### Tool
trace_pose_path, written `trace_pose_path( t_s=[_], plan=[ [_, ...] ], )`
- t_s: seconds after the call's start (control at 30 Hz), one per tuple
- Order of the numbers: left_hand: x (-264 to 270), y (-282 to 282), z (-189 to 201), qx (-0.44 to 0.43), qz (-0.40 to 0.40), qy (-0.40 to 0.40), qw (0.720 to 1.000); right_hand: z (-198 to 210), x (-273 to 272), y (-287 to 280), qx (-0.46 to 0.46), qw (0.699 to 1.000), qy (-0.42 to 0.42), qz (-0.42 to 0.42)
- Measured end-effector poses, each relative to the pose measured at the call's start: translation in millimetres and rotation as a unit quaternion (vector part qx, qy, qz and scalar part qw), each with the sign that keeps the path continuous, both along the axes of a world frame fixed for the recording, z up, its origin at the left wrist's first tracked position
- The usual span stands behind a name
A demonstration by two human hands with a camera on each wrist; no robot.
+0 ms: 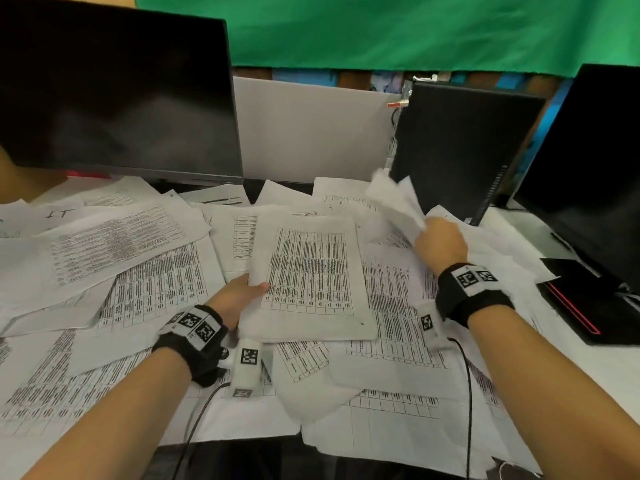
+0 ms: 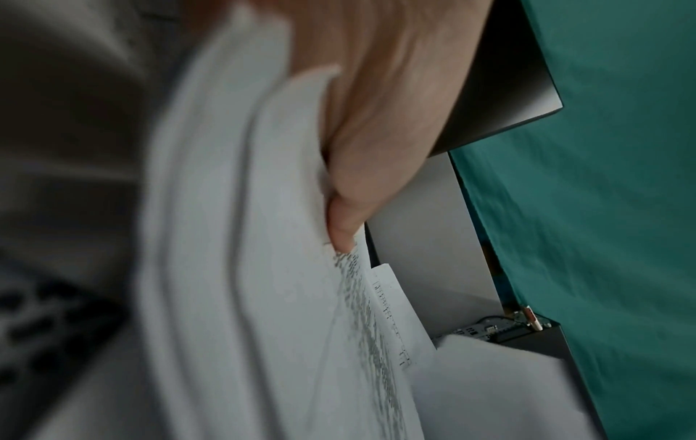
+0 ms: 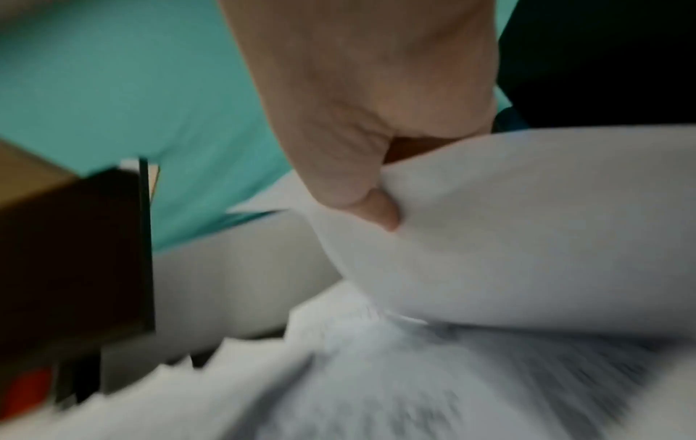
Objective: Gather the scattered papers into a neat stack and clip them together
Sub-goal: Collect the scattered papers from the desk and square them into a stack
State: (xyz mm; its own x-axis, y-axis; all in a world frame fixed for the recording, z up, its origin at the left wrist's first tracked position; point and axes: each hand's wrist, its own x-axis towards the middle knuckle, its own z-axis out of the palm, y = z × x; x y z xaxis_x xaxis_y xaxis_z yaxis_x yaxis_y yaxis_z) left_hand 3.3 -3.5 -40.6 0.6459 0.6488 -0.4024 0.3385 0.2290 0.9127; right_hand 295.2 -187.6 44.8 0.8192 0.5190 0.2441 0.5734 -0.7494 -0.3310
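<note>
Printed white papers [image 1: 121, 244] lie scattered over the whole desk. My left hand [image 1: 239, 296] grips the left edge of a small stack of table-printed sheets [image 1: 311, 278] held slightly above the mess; the left wrist view shows the thumb [image 2: 350, 214] pressed on the sheets [image 2: 263, 282]. My right hand [image 1: 438, 242] pinches a blurred, lifted sheet [image 1: 394, 199] at the right rear; in the right wrist view its thumb [image 3: 376, 208] clamps that paper [image 3: 527, 223]. No clip is visible.
A dark monitor [image 1: 114, 95] stands at the back left, a black computer tower [image 1: 460, 147] at the back right, and another dark screen [image 1: 595, 157] at the far right. A black notebook with red trim [image 1: 581, 303] lies at the right. Cables [image 1: 467, 393] run from both wristbands.
</note>
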Motion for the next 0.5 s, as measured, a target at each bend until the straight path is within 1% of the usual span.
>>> trace_pose_path(
  t_s=[0.03, 0.07, 0.1, 0.13, 0.2, 0.23, 0.27, 0.3, 0.33, 0.37, 0.4, 0.47, 0.5],
  plan=[
    [-1.3, 0.4, 0.3, -0.013, 0.004, -0.006, 1.0, 10.8, -5.1, 1.0, 0.057, 0.998, -0.013, 0.007],
    [-1.9, 1.9, -1.2, -0.032, 0.006, -0.014, 0.999, 20.0, -12.4, 3.2, 0.103, 0.993, -0.035, 0.038],
    [-1.7, 0.3, 0.9, -0.058, 0.002, -0.024, 0.998, 28.5, -25.4, 6.1, 0.133, 0.986, -0.044, 0.093],
    [-1.7, 0.5, 2.9, -0.083, 0.003, -0.033, 0.996, 33.0, -40.1, 10.4, 0.158, 0.972, -0.048, 0.166],
    [-4.1, -6.7, 12.1, -0.114, 0.024, -0.057, 0.991, 33.8, -65.0, 17.7, 0.164, 0.932, -0.057, 0.318],
    [-7.0, -7.0, 13.0, -0.121, 0.04, -0.058, 0.99, 28.5, -74.3, 21.2, 0.152, 0.916, -0.053, 0.368],
    [-9.4, -6.7, 11.9, -0.114, 0.062, -0.063, 0.99, 22.2, -81.0, 22.4, 0.14, 0.905, -0.018, 0.402],
    [-12.0, -6.6, 12.6, -0.149, 0.093, -0.086, 0.981, 15.8, -85.8, 22.3, 0.127, 0.9, 0.059, 0.412],
    [-12.9, -3.3, 12.6, -0.153, 0.124, -0.093, 0.976, 8.6, -88.3, 22.0, 0.086, 0.901, 0.105, 0.412],
    [-16.0, 0.7, 12.1, -0.114, 0.143, -0.087, 0.979, 0.0, -88.9, 21.8, 0.052, 0.902, 0.135, 0.406],
    [-16.4, 1.2, 14.3, -0.113, 0.133, -0.091, 0.98, -9.7, -85.0, 22.1, 0.008, 0.905, 0.138, 0.402],
    [-13.3, -2.7, 18.0, -0.132, 0.116, -0.08, 0.981, -24.2, -76.1, 20.6, -0.039, 0.915, 0.158, 0.37],
    [-8.9, -5.5, 19.0, -0.136, 0.101, -0.08, 0.982, -29.8, -73.4, 18.5, -0.077, 0.913, 0.181, 0.358]
  ],
)
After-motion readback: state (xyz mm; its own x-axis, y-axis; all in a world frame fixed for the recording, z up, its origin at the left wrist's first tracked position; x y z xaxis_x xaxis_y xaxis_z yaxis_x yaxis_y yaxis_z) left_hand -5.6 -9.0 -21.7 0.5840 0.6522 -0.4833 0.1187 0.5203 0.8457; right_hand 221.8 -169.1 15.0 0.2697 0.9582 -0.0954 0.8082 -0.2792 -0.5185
